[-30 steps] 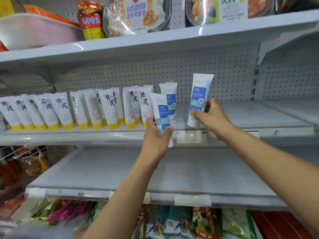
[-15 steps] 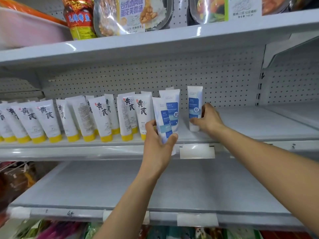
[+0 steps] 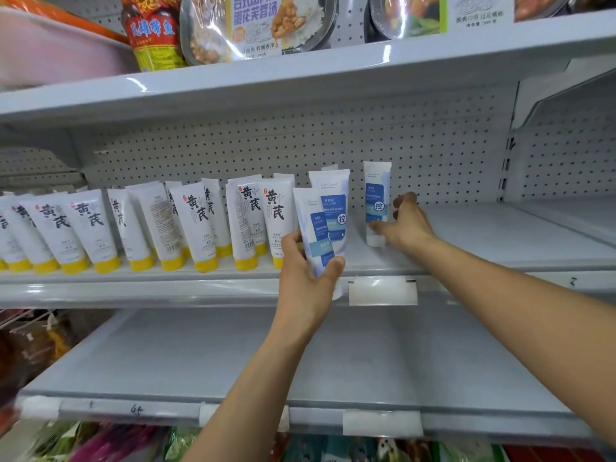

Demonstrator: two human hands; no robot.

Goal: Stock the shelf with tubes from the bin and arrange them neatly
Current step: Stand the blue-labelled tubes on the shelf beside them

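My left hand (image 3: 305, 281) grips a white tube with a blue label (image 3: 315, 228), upright in front of the middle shelf's (image 3: 500, 238) edge. Just behind it a second blue-label tube (image 3: 333, 201) stands on the shelf. Further right a third blue-label tube (image 3: 376, 195) stands upright on its cap. My right hand (image 3: 405, 225) is beside it with fingers spread, the thumb touching the tube's lower part. A row of several white tubes with yellow caps (image 3: 196, 225) fills the shelf's left side.
The top shelf (image 3: 300, 75) carries food trays and a red-and-yellow packet (image 3: 153, 31). A bare lower shelf (image 3: 333, 361) lies under my arms, with bagged goods below it. White price-tag holders (image 3: 382, 290) sit on the shelf edges. A pegboard back wall closes off the shelf.
My right hand brought its tube down from the air, stood it on the middle shelf and has opened its fingers around it. My left hand keeps holding its tube.
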